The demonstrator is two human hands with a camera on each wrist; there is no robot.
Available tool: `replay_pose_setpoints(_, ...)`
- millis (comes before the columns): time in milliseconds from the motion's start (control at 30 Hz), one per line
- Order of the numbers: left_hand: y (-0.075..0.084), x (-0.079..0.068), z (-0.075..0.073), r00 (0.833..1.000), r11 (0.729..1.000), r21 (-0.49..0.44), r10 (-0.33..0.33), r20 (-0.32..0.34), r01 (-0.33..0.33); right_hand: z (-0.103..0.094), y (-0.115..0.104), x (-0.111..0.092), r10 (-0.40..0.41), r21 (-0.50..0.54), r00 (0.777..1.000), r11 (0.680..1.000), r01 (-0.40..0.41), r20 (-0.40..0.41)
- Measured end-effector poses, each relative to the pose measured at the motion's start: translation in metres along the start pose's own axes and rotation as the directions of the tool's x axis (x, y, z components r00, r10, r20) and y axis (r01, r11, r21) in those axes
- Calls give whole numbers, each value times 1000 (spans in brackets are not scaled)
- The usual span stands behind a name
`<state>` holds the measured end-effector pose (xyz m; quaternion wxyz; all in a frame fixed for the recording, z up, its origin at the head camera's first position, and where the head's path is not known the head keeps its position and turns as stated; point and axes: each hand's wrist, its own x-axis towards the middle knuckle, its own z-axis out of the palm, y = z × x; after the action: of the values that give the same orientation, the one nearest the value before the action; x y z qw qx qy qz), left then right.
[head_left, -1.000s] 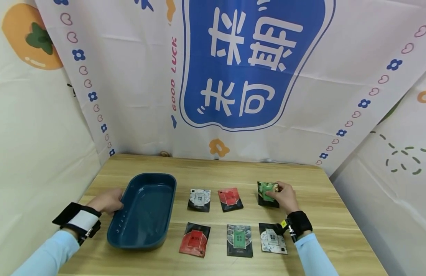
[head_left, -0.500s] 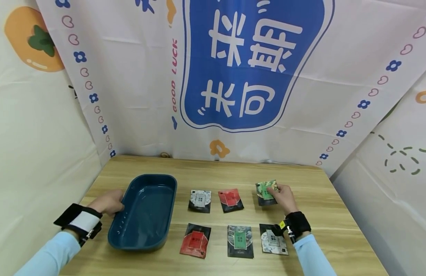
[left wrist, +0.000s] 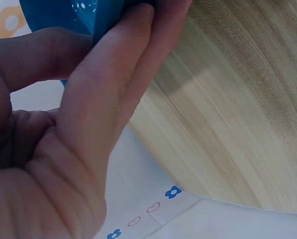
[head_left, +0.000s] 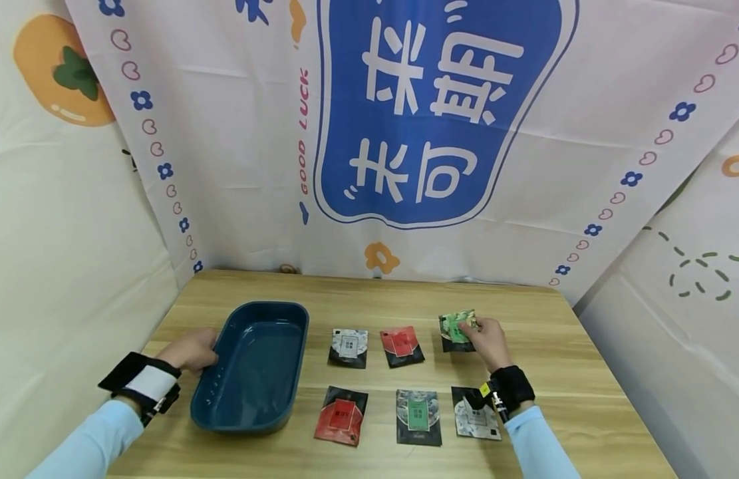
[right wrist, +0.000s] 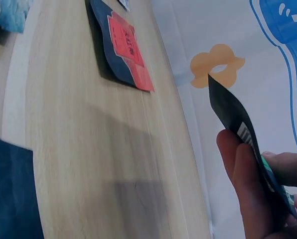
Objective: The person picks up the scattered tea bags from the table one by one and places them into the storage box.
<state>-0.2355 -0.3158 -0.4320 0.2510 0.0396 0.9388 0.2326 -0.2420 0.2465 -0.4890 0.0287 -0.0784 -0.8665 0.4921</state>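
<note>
My left hand (head_left: 192, 349) pinches the left rim of a deep dark-blue rectangular dish (head_left: 252, 379) on the table. In the left wrist view, the dish wall (left wrist: 107, 22) runs between the thumb and fingers. Between thumb and fingers of my right hand (head_left: 491, 342) is a flat green-and-black sachet (head_left: 450, 327). The right wrist view catches this sachet (right wrist: 233, 112) edge-on, lifted off the table, with a barcode on its back; its shadow falls on the wood. Left of it lie a red-and-black sachet (head_left: 402, 346) and a white-and-black one (head_left: 348, 347).
The near row holds a red sachet (head_left: 342, 416), a grey-green sachet (head_left: 418, 418) and a white-and-black sachet (head_left: 477, 420), the last partly covered by the right wrist strap. Printed cloth (head_left: 255, 166) hangs behind and beside the wooden table (head_left: 561, 399).
My right hand has raised the green-and-black sachet and moved it slightly left and away from me. The left hand keeps its hold on the dish rim.
</note>
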Motion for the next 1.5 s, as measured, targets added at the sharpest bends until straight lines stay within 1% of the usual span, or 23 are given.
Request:
replay_pose_setpoints(300, 1, 0, 0, 1000, 1000, 1, -10, 11, 10, 5, -6, 0, 0, 51, 1000, 999, 0, 13)
replay_pose_setpoints(433, 0, 0, 0, 1000, 1000, 3, -7, 2, 7, 7, -7, 0, 5, 69, 1000, 998, -6, 16)
replay_pose_setpoints(633, 0, -2, 2, 1000, 1000, 6, -7, -8, 7, 9, -9, -1, 25, 82, 999, 996, -27, 21)
replay_pose_setpoints(833, 0, -2, 2, 1000, 1000, 7, -13, -1, 13, 11, -13, -4, 34, 96, 999, 995, -36, 27)
replay_pose_setpoints(1167, 1, 0, 2, 1000, 1000, 22, 8, -6, -8, 13, -16, -4, 15, 108, 999, 994, -19, 35)
replay_pose_setpoints(1500, 2, 1, 0, 1000, 1000, 25, -4, 1, 4, 17, -21, -4, 17, 89, 999, 996, -20, 29)
